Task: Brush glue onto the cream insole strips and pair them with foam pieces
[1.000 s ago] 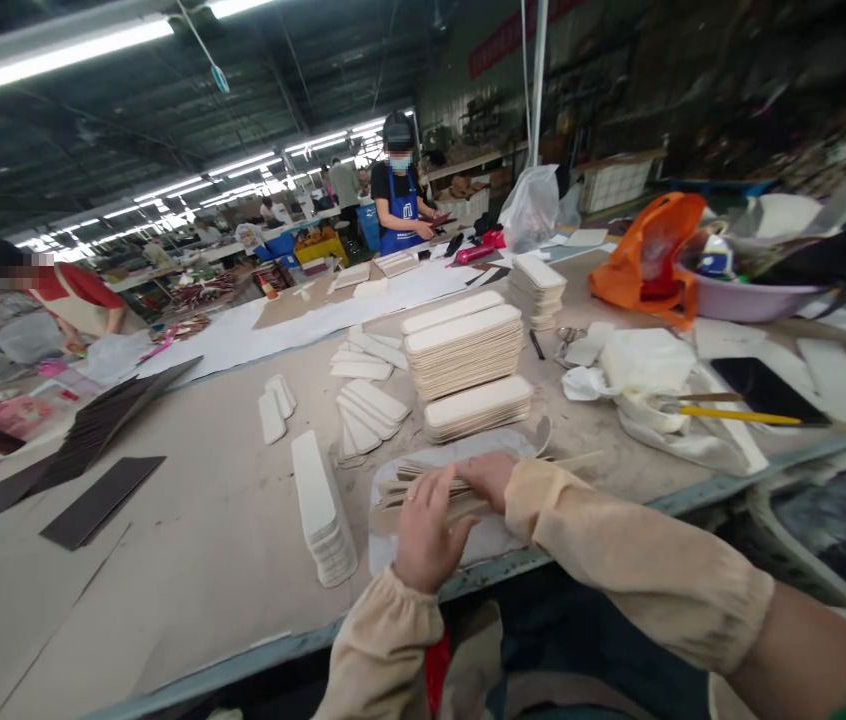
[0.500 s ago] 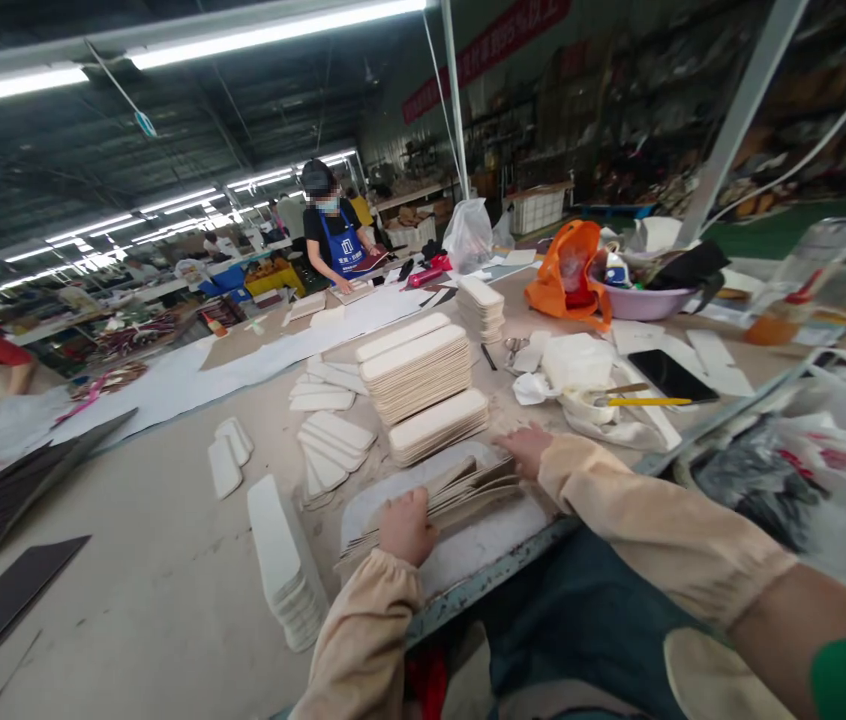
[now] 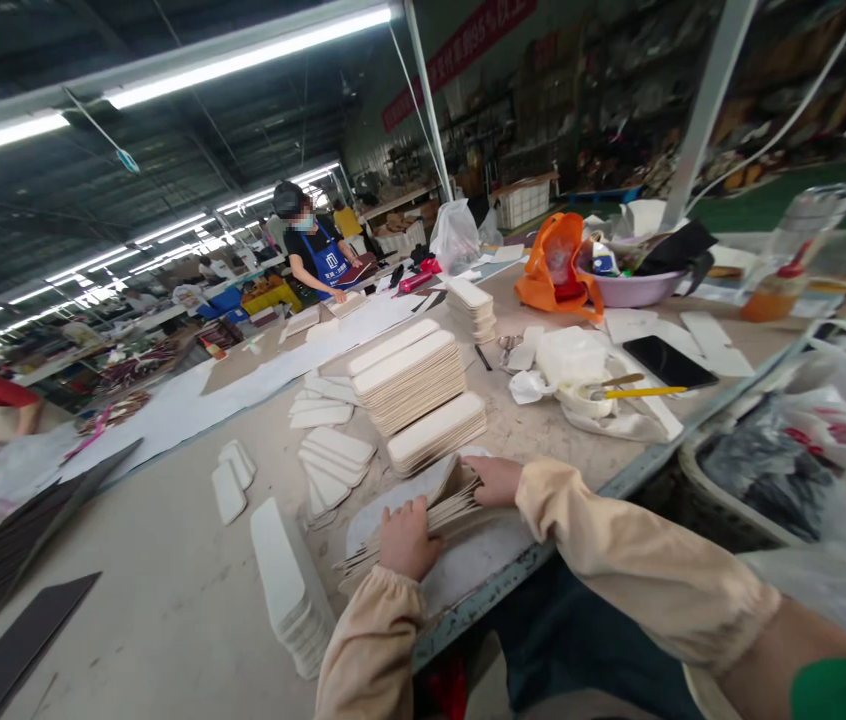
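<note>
A fanned batch of thin beige strips [image 3: 453, 508] lies on a pale sheet [image 3: 460, 575] at the table's front edge. My left hand [image 3: 406, 540] is closed over the near-left part of the batch. Wrapped round its right end is my right hand [image 3: 496, 480], and the strips bow up between the two hands. Just beyond them stand a short stack of pale rounded strips [image 3: 436, 430] and a taller stack [image 3: 408, 370]. Fanned pale pieces [image 3: 333, 465] lie left of these. A long stack [image 3: 280, 570] sits left of my left sleeve.
Dark strips [image 3: 25, 640] lie at the far left. To the right are a phone [image 3: 669, 360], a yellow pen [image 3: 644, 392], an orange bag [image 3: 554, 265], a purple basin [image 3: 637, 288] and a bottle [image 3: 775, 290]. Across the table works a person [image 3: 318, 250].
My right hand has moved left and closed round the end of the strips, which now bend upward more. The camera view has shifted slightly.
</note>
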Available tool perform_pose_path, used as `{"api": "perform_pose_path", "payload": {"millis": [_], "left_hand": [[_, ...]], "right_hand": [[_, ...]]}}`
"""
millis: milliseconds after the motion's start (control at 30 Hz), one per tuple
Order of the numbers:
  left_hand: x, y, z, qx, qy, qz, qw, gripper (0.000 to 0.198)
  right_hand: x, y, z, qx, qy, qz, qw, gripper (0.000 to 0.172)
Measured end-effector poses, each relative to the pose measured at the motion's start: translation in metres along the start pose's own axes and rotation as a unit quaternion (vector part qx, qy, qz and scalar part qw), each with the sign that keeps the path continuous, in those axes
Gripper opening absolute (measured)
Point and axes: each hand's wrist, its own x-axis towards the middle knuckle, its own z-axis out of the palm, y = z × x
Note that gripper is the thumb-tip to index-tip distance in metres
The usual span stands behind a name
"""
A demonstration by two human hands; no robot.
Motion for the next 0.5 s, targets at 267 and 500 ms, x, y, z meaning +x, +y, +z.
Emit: {"api": "perform_pose_path", "payload": {"millis": [267, 500], "left_hand": [[0.004, -0.007, 0.007, -0.014, -0.013, 0.044, 0.999, 0.039], [-0.042, -0.048, 0.008, -0.124, 0.183, -0.066, 0.973, 0.043]], "right_hand": [[0.000, -0.034, 0.017, -0.163, 0.028, -0.188, 0.968, 0.097], [0.016, -0.027, 0.031, -0.208, 0.016, -0.186, 0.960, 0.033]]}}
